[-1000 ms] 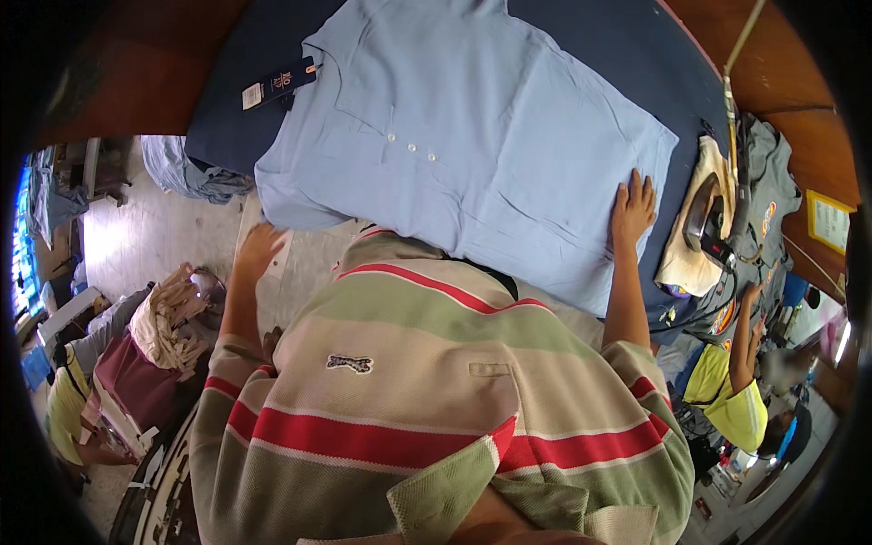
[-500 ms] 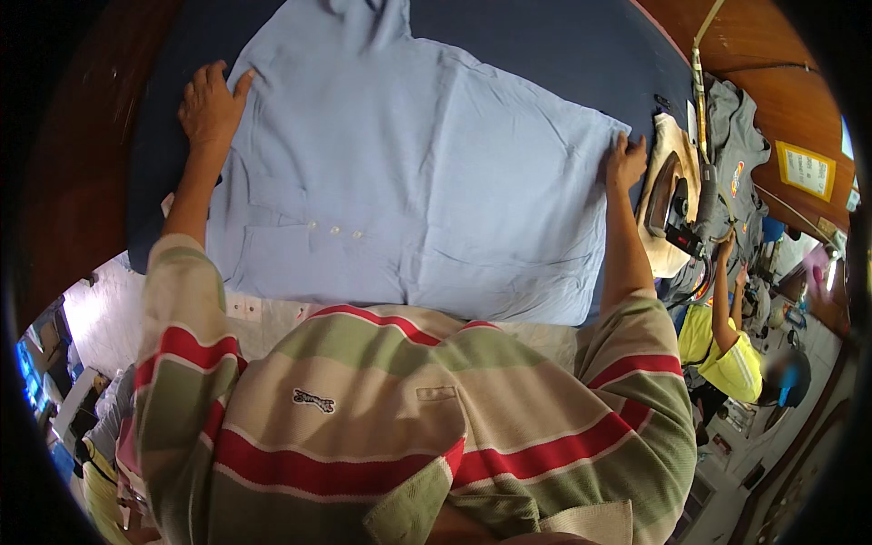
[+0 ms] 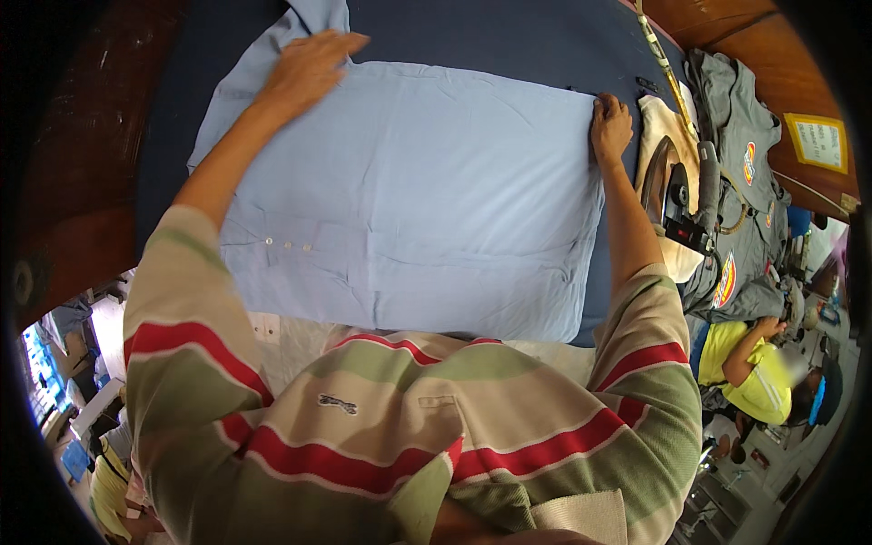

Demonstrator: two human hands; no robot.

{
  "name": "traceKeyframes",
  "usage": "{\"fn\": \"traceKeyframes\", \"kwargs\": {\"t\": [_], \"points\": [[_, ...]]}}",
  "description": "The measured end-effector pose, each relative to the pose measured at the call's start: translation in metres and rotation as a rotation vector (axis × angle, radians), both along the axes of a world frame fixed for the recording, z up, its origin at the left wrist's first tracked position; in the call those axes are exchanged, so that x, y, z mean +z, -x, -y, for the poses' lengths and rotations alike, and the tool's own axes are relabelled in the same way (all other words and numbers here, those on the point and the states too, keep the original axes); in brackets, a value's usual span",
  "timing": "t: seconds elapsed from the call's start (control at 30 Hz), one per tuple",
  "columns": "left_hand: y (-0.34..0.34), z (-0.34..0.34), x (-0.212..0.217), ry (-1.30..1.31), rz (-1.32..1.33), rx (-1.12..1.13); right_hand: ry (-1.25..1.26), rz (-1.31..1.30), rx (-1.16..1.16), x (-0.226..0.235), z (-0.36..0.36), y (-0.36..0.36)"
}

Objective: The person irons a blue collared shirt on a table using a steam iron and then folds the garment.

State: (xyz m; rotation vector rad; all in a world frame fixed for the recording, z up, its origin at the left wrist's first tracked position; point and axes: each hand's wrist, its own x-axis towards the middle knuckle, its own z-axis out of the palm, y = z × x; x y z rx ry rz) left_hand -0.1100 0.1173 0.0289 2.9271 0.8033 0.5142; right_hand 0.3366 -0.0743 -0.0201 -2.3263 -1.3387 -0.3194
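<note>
A light blue polo shirt (image 3: 427, 200) lies spread flat on a dark blue padded table (image 3: 509, 36), its button placket toward me. My left hand (image 3: 309, 68) rests flat on the shirt's far left corner, fingers spread. My right hand (image 3: 610, 127) presses on the shirt's far right edge with fingers bent over the fabric. Neither hand lifts the cloth.
An electric iron (image 3: 677, 195) rests on a cream pad just right of my right hand, its cord running away. Grey shirts (image 3: 736, 163) are piled beyond it. A person in a yellow top (image 3: 758, 372) is at the lower right. Brown wood surrounds the table.
My left hand has moved up to the far corner of the shirt. My right hand stays at the right edge. The shirt looks flatter.
</note>
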Motion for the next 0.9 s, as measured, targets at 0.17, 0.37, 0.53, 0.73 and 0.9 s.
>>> {"fn": "traceKeyframes", "kwargs": {"t": [0.17, 0.37, 0.53, 0.73, 0.9], "points": [[-0.052, -0.024, 0.012, 0.295, -0.586, 0.085, 0.019, 0.009, 0.035, -0.005, -0.003, -0.020], [-0.062, -0.030, 0.002, 0.139, -0.547, 0.088, 0.099, 0.109, 0.102, -0.007, -0.008, -0.030], [-0.069, -0.032, -0.018, -0.145, -0.418, 0.069, 0.165, 0.031, 0.144, 0.003, -0.015, -0.043], [-0.054, -0.013, -0.026, -0.319, -0.080, 0.096, 0.019, -0.010, 0.131, 0.015, -0.012, -0.023], [0.054, 0.030, -0.038, -0.022, -0.067, 0.431, 0.178, 0.100, 0.220, 0.021, 0.085, 0.066]]}}
